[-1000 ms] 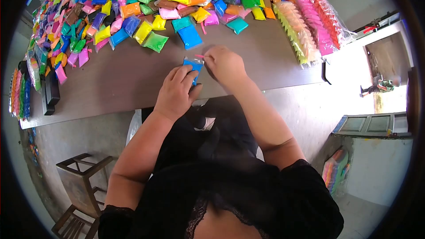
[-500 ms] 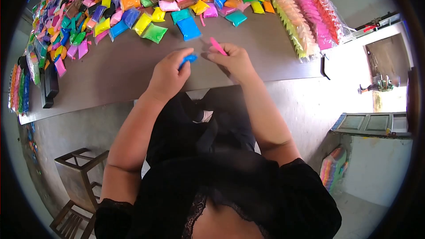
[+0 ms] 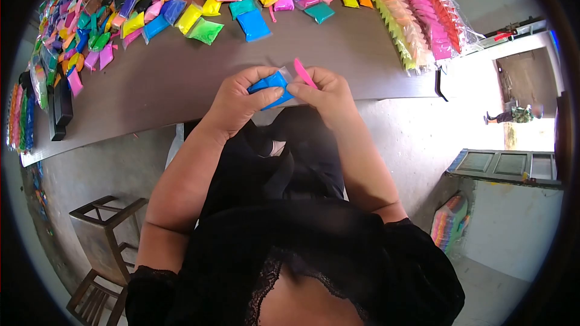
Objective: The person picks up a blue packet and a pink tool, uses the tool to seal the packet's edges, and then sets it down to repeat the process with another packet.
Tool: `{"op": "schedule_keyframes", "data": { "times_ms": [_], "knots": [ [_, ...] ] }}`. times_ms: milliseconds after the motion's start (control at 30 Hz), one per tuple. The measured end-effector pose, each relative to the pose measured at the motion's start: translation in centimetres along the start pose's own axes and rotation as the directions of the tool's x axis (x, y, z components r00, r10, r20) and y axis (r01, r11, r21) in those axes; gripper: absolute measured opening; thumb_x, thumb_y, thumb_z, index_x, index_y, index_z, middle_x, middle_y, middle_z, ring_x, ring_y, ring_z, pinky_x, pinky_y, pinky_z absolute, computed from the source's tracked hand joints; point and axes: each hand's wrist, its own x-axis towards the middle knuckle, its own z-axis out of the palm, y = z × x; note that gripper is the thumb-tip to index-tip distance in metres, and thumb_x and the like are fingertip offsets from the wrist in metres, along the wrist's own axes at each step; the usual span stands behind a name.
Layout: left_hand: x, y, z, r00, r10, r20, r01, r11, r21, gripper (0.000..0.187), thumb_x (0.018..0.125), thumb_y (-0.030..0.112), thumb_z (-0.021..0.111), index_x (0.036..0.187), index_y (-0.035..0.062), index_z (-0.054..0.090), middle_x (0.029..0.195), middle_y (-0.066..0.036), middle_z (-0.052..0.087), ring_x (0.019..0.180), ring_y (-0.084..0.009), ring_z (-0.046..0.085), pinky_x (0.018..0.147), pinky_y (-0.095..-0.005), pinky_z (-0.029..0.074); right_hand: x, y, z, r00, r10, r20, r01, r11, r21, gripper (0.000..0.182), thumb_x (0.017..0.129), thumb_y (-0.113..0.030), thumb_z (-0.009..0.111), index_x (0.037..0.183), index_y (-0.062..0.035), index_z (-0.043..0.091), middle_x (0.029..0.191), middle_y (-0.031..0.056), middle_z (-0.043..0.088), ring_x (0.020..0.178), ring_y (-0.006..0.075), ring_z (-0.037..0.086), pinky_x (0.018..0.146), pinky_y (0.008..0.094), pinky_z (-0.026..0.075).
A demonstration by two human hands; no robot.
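My left hand [image 3: 241, 99] is closed around a small blue clay packet [image 3: 270, 89], its thumb pressed on top. A clear plastic edge of the packet sticks out on the right side. My right hand [image 3: 323, 92] pinches that edge between thumb and fingers, and it also holds a slim pink plastic knife [image 3: 304, 73] pointing up and away. Both hands are close together over the table's near edge. Beyond them lies another blue packet [image 3: 254, 26] flat on the table.
A big heap of colourful packets [image 3: 181, 0] covers the far and left side of the brown table [image 3: 181, 78]. Bagged rows of frilled pieces [image 3: 417, 21] lie at the right. A wooden chair [image 3: 106, 235] stands lower left. Outside the doorway is a person [image 3: 516, 115].
My hands have come together. The blue packet, blurred in my left hand before, now sits between both hands, and my right fingers have taken its edge while keeping the pink knife.
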Motion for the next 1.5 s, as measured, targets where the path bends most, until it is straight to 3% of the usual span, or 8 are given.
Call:
{"op": "schedule_keyframes", "data": {
  "times_ms": [233,300,533,833,933,1000,1433,1500],
  "knots": [
    [-0.5,0.1,-0.3,0.998,-0.029,-0.05,0.028,0.999,-0.035,0.035,0.086,0.009,0.071,0.119,-0.0008,0.062,0.101,-0.002,0.065,0.09,-0.0079,0.061,0.081,-0.024,0.051,-0.9,-0.9,-0.1,0.987,0.154,-0.038,-0.144,0.971,0.193,0.019,0.086,-0.008,0.071,0.103,-0.0001,0.071,0.081,-0.0024,0.061,0.071,0.006,0.052,0.064,0.0216,0.041],
    [-0.5,0.1,-0.2,0.999,-0.014,-0.05,0.012,0.999,-0.045,0.035,0.086,0.008,0.071,0.119,-0.0012,0.062,0.102,-0.003,0.066,0.09,-0.0084,0.061,0.082,-0.0245,0.051,-0.8,-0.7,0.6,0.974,-0.213,-0.075,0.198,0.966,-0.168,0.022,0.085,-0.008,0.071,0.106,-0.0011,0.071,0.087,0.0001,0.062,0.075,0.0082,0.053,0.067,0.0238,0.043],
    [-0.6,-0.1,0.0,0.995,0.075,-0.07,-0.077,0.997,-0.027,0.032,0.086,0.006,0.069,0.117,0.0016,0.063,0.104,-0.004,0.067,0.093,-0.0102,0.063,0.084,-0.0277,0.052,-1.8,-2.1,1.6,0.957,-0.278,-0.076,0.229,0.893,-0.387,0.024,0.082,-0.007,0.073,0.105,-0.0013,0.071,0.085,0.0019,0.058,0.077,0.0084,0.054,0.068,0.0233,0.043],
    [-1.4,0.0,0.3,0.998,0.057,-0.008,-0.057,0.998,0.013,0.034,0.085,0.006,0.071,0.117,0.0013,0.063,0.103,-0.002,0.065,0.093,-0.0083,0.061,0.086,-0.0261,0.051,-2.5,-1.3,1.6,0.974,-0.194,-0.114,0.167,0.964,-0.207,0.015,0.081,-0.008,0.076,0.094,-0.0018,0.07,0.087,-0.0003,0.058,0.077,0.007,0.053,0.067,0.0231,0.043],
    [-1.5,0.6,0.6,0.998,0.052,0.037,-0.053,0.998,0.032,0.033,0.085,0.006,0.071,0.116,0.0019,0.064,0.103,-0.001,0.065,0.093,-0.008,0.061,0.085,-0.026,0.051,-2.1,-1.2,1.3,0.991,-0.072,-0.117,0.086,0.988,0.125,0.015,0.082,-0.009,0.076,0.093,-0.0017,0.07,0.088,0.0001,0.058,0.077,0.0071,0.053,0.067,0.0227,0.043],
    [-1.5,0.7,0.9,0.995,0.095,0.026,-0.096,0.994,0.044,0.032,0.085,0.006,0.071,0.115,0.0021,0.064,0.102,-0.001,0.065,0.093,-0.0078,0.061,0.085,-0.0259,0.051,-2.1,-1.3,0.8,0.969,-0.239,-0.062,0.232,0.967,-0.104,0.014,0.082,-0.009,0.076,0.091,-0.0015,0.069,0.087,-0.0001,0.057,0.077,0.0068,0.052,0.067,0.0221,0.042],
    [-1.6,0.2,1.6,0.993,0.119,0.0,-0.119,0.993,0.006,0.029,0.087,0.007,0.07,0.114,0.0021,0.064,0.1,-0.001,0.064,0.093,-0.0073,0.06,0.084,-0.0248,0.051,-2.7,-1.5,1.4,0.917,-0.376,-0.134,0.307,0.878,-0.367,0.011,0.08,-0.009,0.075,0.085,-0.0026,0.067,0.082,0.0065,0.059,0.075,0.0166,0.058,0.068,0.0279,0.046],
    [-1.6,0.1,1.7,0.99,0.137,-0.024,-0.136,0.99,0.043,0.029,0.087,0.007,0.07,0.114,0.001,0.064,0.1,-0.001,0.064,0.091,-0.0072,0.06,0.083,-0.0244,0.051,-2.6,-1.2,1.4,0.821,-0.557,-0.126,0.415,0.734,-0.537,0.01,0.079,-0.009,0.074,0.084,-0.004,0.068,0.084,0.0085,0.061,0.075,0.0202,0.061,0.066,0.0295,0.048]
  ]
}}
